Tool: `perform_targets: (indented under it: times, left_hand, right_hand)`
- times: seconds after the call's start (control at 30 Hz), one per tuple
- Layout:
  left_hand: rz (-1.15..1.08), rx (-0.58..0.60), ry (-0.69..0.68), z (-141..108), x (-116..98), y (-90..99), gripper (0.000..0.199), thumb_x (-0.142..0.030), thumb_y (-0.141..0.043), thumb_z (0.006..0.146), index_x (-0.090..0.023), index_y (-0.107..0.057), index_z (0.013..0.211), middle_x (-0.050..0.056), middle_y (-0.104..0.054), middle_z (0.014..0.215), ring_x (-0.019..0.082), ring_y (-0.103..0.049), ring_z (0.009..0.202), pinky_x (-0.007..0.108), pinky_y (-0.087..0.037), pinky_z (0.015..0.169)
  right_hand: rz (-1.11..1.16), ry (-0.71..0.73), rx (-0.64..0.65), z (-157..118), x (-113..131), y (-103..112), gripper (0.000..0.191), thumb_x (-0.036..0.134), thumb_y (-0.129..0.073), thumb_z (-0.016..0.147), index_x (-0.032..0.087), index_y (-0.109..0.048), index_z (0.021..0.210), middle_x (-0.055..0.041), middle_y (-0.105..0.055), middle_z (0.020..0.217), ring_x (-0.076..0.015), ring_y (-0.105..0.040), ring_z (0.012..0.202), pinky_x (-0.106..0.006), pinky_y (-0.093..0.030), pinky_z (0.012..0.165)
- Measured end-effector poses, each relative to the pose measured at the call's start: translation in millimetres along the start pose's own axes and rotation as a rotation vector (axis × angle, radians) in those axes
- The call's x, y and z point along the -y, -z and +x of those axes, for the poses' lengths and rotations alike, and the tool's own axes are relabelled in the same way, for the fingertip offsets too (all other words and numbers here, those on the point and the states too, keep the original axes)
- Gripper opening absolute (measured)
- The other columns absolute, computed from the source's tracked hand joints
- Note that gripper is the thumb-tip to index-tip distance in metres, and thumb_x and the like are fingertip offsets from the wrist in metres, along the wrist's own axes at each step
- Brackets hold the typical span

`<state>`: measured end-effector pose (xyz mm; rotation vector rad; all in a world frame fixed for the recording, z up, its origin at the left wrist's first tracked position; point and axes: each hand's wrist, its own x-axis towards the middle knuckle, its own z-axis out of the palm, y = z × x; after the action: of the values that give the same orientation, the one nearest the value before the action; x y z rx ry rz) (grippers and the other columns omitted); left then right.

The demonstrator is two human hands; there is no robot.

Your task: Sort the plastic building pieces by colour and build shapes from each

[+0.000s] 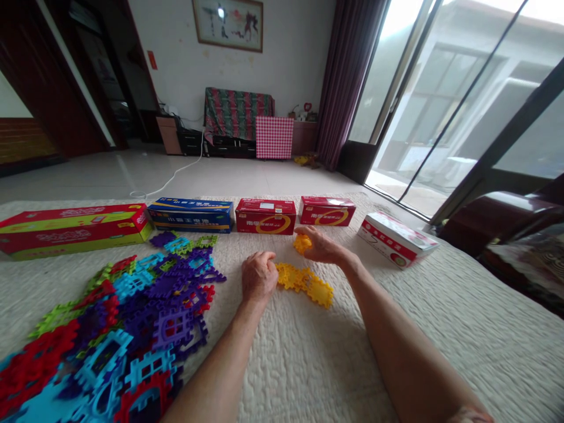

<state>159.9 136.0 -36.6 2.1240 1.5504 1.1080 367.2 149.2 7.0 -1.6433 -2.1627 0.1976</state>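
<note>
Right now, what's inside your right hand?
Yellow plastic shows at the fingertips of the right hand. Anything tucked into the palm is covered, so I can't count the pieces.

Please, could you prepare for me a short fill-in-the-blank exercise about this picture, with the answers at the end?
1. The plastic pieces in the right hand are ____.
2. The big multicoloured heap lies to the ____ of the left hand.
3. Just right of the blue box stands a mainly ____ box.
4. The checked cloth is red and ____.

Answers: yellow; left; red; white.
</note>
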Motion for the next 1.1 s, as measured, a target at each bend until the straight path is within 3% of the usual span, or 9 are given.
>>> perform_targets:
  times: [0.1, 0.2, 0.33, 0.43, 0.6, 0.77, 0.87, 1.0, 1.1]
  left_hand:
    - [-0.044, -0.034, 0.019, 1, 1, -0.2, 0.035, -0.007, -0.042, 0.076, -0.016, -0.072, 0.092, 0.007, -0.072, 0.095, 0.02, -0.064, 0.093, 0.031, -0.046, 0.089]
    - [-0.137, -0.134, 0.116, 4, 2, 3.7, 0.038, -0.004, -0.041, 0.075, -0.015, -0.071, 0.095, 0.007, -0.072, 0.097, 0.018, -0.065, 0.093, 0.028, -0.048, 0.088]
    - [-0.236, -0.246, 0.223, 8, 2, 9.7, 0.039, -0.003, -0.039, 0.075, -0.016, -0.07, 0.096, 0.006, -0.072, 0.098, 0.017, -0.065, 0.097, 0.026, -0.047, 0.091]
    - [-0.223, -0.209, 0.204, 7, 1, 9.2, 0.04, -0.003, -0.039, 0.075, -0.015, -0.07, 0.096, 0.008, -0.072, 0.099, 0.018, -0.065, 0.098, 0.027, -0.047, 0.091]
    - [-0.167, -0.114, 0.114, 4, -2, 5.3, 0.037, -0.004, -0.041, 0.076, -0.018, -0.071, 0.093, 0.007, -0.072, 0.1, 0.018, -0.065, 0.098, 0.027, -0.047, 0.092]
    - [-0.235, -0.172, 0.212, 5, -3, 9.5, 0.037, -0.005, -0.041, 0.078, -0.017, -0.07, 0.096, 0.005, -0.074, 0.095, 0.015, -0.066, 0.093, 0.025, -0.048, 0.088]
    - [-0.254, -0.188, 0.245, 6, -3, 10.5, 0.037, -0.006, -0.04, 0.079, -0.017, -0.07, 0.098, 0.005, -0.074, 0.094, 0.015, -0.067, 0.092, 0.025, -0.049, 0.086]
    - [-0.215, -0.108, 0.193, 6, -3, 7.5, 0.036, -0.008, -0.041, 0.079, -0.019, -0.071, 0.096, 0.004, -0.074, 0.097, 0.016, -0.067, 0.094, 0.025, -0.049, 0.087]
    - [-0.204, -0.092, 0.17, 5, -2, 5.3, 0.035, -0.01, -0.041, 0.081, -0.02, -0.071, 0.098, 0.004, -0.073, 0.098, 0.015, -0.066, 0.095, 0.024, -0.048, 0.088]
  right_hand:
    - [-0.006, 0.012, -0.014, 1, 6, 3, 0.065, 0.009, -0.059, 0.062, 0.021, -0.051, 0.126, -0.0126, -0.05, 0.132, -0.0286, -0.053, 0.115, -0.043, -0.046, 0.094]
    - [0.047, 0.068, -0.083, 0, 22, 11, 0.058, 0.01, -0.057, 0.065, 0.022, -0.056, 0.122, -0.0104, -0.056, 0.124, -0.0255, -0.056, 0.108, -0.04, -0.046, 0.091]
    - [0.16, 0.121, 0.03, -15, 50, 14, 0.045, 0.014, -0.059, 0.071, 0.02, -0.062, 0.115, -0.0081, -0.064, 0.11, -0.0204, -0.062, 0.093, -0.034, -0.049, 0.082]
    - [0.166, 0.14, 0.083, -35, 66, 1, 0.05, 0.022, -0.068, 0.07, 0.022, -0.059, 0.119, -0.0085, -0.063, 0.113, -0.0221, -0.061, 0.096, -0.036, -0.05, 0.082]
    - [0.157, 0.211, -0.081, -62, 76, -31, 0.032, 0.026, -0.061, 0.08, 0.021, -0.061, 0.112, -0.0091, -0.062, 0.113, -0.0212, -0.059, 0.1, -0.038, -0.047, 0.09]
    - [0.174, 0.237, -0.114, -65, 79, -35, 0.023, 0.03, -0.053, 0.087, 0.021, -0.062, 0.106, -0.0085, -0.063, 0.112, -0.0203, -0.06, 0.101, -0.037, -0.047, 0.091]
    - [0.23, 0.17, -0.125, -63, 76, -32, 0.026, 0.033, -0.04, 0.094, 0.022, -0.061, 0.105, -0.0066, -0.067, 0.1, -0.0182, -0.062, 0.091, -0.033, -0.049, 0.084]
    - [0.316, -0.041, -0.177, -61, 70, -35, 0.038, 0.041, -0.032, 0.096, 0.021, -0.064, 0.09, -0.0037, -0.065, 0.073, -0.0153, -0.06, 0.061, -0.028, -0.048, 0.06]
    - [0.414, -0.123, -0.24, -58, 68, -37, 0.041, 0.045, -0.034, 0.094, 0.02, -0.065, 0.083, -0.0033, -0.066, 0.072, -0.0143, -0.059, 0.061, -0.026, -0.047, 0.059]
